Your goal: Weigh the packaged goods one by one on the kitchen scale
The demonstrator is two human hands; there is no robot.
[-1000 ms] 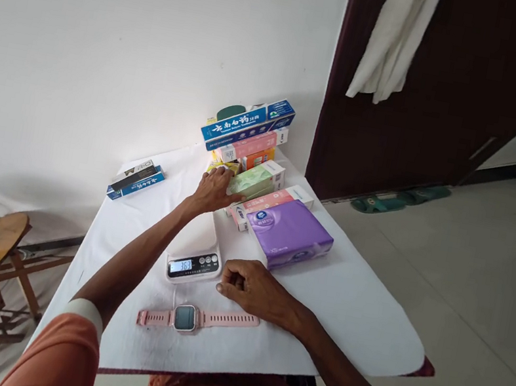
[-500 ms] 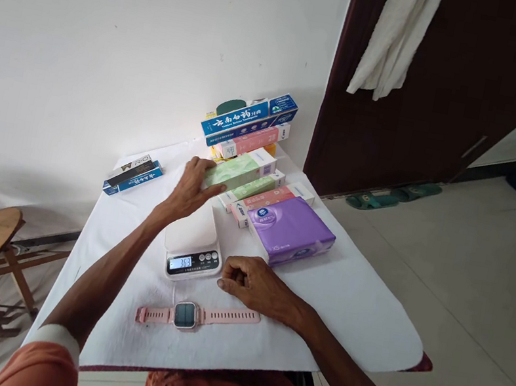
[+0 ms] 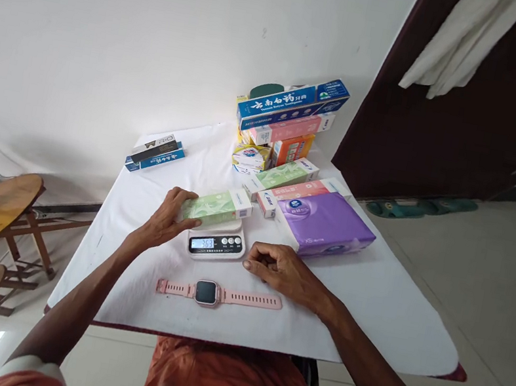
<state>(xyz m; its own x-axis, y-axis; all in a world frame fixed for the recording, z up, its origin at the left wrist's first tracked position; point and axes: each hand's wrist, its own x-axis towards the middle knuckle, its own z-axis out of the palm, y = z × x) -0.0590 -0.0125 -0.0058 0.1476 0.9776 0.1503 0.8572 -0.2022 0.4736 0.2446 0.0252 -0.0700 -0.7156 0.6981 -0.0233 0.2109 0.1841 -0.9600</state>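
My left hand (image 3: 168, 217) grips a light green box (image 3: 218, 207) by its left end, fingers behind and thumb in front. The box is over the white kitchen scale (image 3: 215, 257) and hides most of its platform; whether it touches the platform I cannot tell. The lit display seems to read 363. My right hand (image 3: 286, 274) rests on the cloth just right of the scale, its fingers curled in and holding nothing visible. In front of the scale lies a pink-strapped smartwatch (image 3: 207, 293), stretched out flat.
Right of the scale lie a purple tissue pack (image 3: 327, 225), a pink box (image 3: 282, 196) and another green box (image 3: 283, 176). Behind them, a blue toothpaste box (image 3: 293, 105) tops a stack. A small blue box (image 3: 157, 158) sits at the table's back left.
My left hand has brought the green box from beside the stack toward me, over the scale. The view has shifted, and my right hand remains beside the scale.
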